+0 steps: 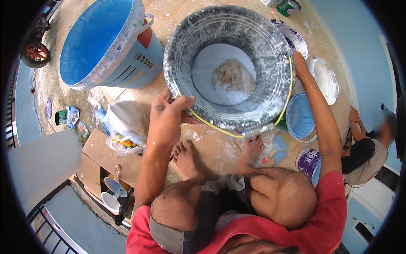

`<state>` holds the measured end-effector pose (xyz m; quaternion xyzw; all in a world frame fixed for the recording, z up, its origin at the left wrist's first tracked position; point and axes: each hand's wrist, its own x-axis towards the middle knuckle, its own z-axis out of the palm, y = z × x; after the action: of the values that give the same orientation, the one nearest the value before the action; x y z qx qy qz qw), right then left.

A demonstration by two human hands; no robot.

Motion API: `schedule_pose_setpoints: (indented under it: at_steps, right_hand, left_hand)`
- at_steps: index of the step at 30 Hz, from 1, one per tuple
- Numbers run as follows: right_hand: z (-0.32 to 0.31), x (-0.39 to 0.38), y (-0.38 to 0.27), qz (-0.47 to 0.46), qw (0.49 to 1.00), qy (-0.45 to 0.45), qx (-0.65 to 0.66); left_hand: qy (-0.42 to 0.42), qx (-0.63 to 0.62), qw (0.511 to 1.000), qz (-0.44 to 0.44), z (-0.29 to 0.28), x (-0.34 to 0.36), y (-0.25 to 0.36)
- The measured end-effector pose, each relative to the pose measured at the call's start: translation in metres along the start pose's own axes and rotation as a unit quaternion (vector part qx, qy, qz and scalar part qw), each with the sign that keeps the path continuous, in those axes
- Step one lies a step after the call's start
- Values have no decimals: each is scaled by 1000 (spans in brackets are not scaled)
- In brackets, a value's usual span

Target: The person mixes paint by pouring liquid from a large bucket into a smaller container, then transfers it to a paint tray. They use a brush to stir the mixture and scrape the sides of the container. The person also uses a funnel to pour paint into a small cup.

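A black paint-spattered bucket is tilted with its mouth toward me. At its bottom lies a greyish lump of wet-looking material on a pale blue-grey layer. The yellow wire handle hangs down along the near rim. My left hand grips the rim at the near left, thumb over the edge. My right hand holds the bucket's right side; its fingers are mostly hidden behind the wall.
A large blue paint pail stands at the far left. Several paint tubs, including a blue-lined one, line the right side. A plastic bag and cardboard lie at left. Another person sits by the right wall.
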<state>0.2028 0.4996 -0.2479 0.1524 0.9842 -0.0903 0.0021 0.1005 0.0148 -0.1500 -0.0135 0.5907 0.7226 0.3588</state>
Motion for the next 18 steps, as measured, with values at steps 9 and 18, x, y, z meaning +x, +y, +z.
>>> schedule_pose_setpoints:
  at_steps: [9,18]
  right_hand:
    - [-89,-68,-169,41,978,36,203]
    - [130,-54,-225,125,936,-328,40]
  left_hand:
    - [-35,66,996,-55,0,-5,-70]
    - [-2,34,997,-76,-15,-1,-115]
